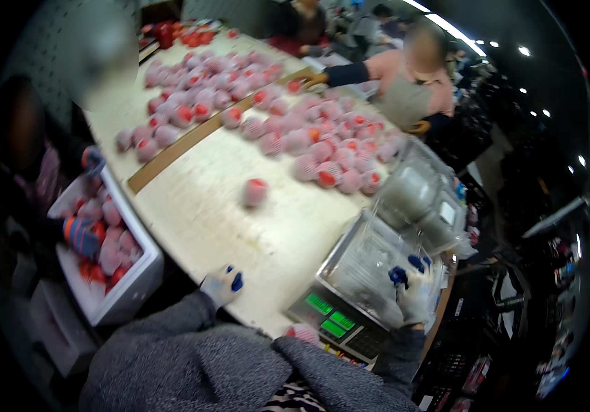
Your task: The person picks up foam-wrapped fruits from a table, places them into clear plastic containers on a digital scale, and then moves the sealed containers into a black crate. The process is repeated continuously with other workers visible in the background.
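My left hand (222,286), in a white glove with blue fingertips, rests at the near edge of the pale table (207,221) and holds nothing. My right hand (412,293), gloved alike, is over the right side of a clear plastic tray (362,257) on a digital scale (328,314) with green displays. Blur hides whether its fingers grip the tray. A single red fruit in a pink foam net (255,192) stands apart mid-table. Another netted fruit (302,333) lies by the scale's near left corner, partly behind my sleeve.
Many netted fruits (320,134) cover the far table, split by a wooden strip (181,147). Clear plastic containers (411,190) are stacked behind the scale. At left, a co-worker's gloved hand (81,237) reaches into a white foam box (153,262) of fruit. Another person (408,92) reaches across from the far side.
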`<state>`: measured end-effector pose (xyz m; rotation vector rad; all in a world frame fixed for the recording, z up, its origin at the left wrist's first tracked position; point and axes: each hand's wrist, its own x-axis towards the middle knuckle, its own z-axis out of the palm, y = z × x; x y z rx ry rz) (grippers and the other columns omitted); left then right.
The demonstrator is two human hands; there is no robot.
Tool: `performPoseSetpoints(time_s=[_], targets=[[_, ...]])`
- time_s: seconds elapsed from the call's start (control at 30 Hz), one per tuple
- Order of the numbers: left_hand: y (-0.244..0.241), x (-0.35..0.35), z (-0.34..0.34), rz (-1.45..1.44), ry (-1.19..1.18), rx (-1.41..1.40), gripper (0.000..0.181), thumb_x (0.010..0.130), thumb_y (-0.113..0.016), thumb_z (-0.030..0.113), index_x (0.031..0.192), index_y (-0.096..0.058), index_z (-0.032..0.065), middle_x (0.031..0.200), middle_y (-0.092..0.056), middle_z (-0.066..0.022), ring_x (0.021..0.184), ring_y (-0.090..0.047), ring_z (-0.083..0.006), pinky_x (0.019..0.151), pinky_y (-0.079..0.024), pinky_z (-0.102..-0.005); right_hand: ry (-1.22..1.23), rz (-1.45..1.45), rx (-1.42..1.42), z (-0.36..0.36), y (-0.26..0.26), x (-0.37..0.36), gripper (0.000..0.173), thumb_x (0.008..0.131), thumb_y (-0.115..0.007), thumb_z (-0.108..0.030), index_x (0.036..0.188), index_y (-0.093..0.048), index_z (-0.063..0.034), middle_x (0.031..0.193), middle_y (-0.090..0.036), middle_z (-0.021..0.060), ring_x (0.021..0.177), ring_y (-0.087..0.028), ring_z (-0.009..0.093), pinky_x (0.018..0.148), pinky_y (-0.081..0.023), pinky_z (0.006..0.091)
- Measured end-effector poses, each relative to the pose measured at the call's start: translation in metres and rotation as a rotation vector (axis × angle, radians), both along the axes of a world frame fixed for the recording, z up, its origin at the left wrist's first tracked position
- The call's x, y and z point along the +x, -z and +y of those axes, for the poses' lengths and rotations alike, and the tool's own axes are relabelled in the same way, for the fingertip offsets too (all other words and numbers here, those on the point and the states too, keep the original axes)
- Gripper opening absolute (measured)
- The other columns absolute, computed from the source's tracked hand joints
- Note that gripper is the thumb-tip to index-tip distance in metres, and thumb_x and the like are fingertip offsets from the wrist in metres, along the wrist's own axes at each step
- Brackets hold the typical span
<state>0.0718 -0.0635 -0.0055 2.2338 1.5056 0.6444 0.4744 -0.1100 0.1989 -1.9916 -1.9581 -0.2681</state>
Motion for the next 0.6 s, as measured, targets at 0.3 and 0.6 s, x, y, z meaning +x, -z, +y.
performPoseSetpoints(time_s=[0.3,0.6], targets=[[-0.046,-0.038,0.071,-0.171,-0.134,-0.055,0.050,0.078,-0.068,0.025,0.122,-0.054,0.0086,0.127,-0.049,-0.0174,0.115,-0.050,-0.0349,0.098,-0.042,-0.0404,-0.082,0.368,-0.122,0.023,-0.005,-0.092,0.028,0.082,-0.058,-0.021,0.104,-0.066,-0.0044,0.108,-0.062,0.0155,0.110,-0.051,0.036,0.101,-0.033,0.0447],[-0.045,-0.235,0.308,-0.115,-1.055,0.001,0.111,0.063,-0.082,0.038,0.144,-0.016,0.0008,0.139,-0.029,-0.0294,0.121,-0.045,-0.0392,0.097,-0.043,-0.0426,-0.751,0.392,-0.364,0.146,0.037,-0.251,0.029,0.075,-0.067,-0.015,0.103,-0.066,-0.0055,0.102,-0.065,0.0113,0.100,-0.057,0.030,0.091,-0.044,0.0401]])
